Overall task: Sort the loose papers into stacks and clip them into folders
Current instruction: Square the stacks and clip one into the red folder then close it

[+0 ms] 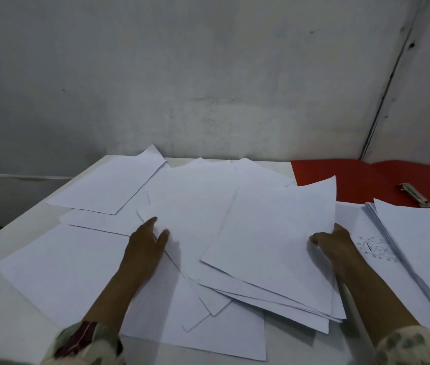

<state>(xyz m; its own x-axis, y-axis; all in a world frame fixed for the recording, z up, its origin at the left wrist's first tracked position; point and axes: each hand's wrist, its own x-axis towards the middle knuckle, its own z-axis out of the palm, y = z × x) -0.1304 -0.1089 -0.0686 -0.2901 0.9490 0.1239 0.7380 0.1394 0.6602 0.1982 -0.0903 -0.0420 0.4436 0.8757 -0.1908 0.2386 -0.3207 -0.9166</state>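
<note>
Loose white papers lie scattered and overlapping across the white table. My right hand grips the right edge of a fanned bunch of sheets, lifted a little off the pile. My left hand rests flat on the papers beside it, fingers apart, pinching nothing that I can see. An open red folder with a metal clip lies at the back right. A squared stack of papers sits at the right edge, partly over the folder.
A sheet with a pen doodle lies just right of my right hand. A grey wall stands directly behind the table. The table's left edge runs diagonally at the left, with a dark drop beyond it.
</note>
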